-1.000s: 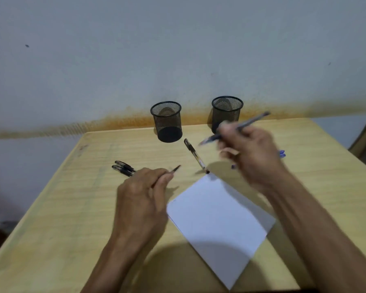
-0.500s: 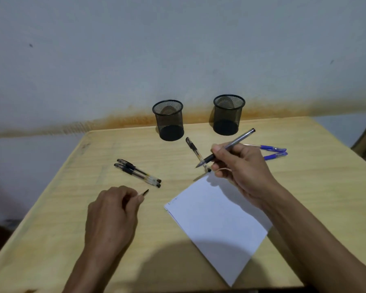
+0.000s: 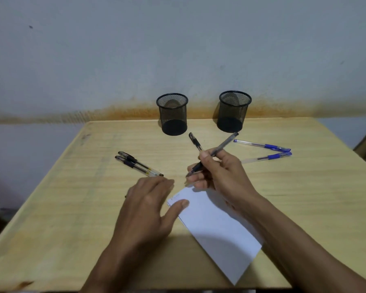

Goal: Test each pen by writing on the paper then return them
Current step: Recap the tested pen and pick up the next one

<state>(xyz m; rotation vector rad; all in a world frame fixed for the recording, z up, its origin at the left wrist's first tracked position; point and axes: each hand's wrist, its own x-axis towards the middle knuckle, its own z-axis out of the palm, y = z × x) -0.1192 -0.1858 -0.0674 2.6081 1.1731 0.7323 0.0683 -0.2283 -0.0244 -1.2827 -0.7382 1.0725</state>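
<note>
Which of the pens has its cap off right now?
The pen in the right hand: its bare tip points at the paper. The five pens lying on the table all look capped.

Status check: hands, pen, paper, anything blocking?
Right hand grips pen, tip just above the paper. Left hand flat, thumb pinning paper's near corner. Five pens loose on table; none on the paper.
</note>
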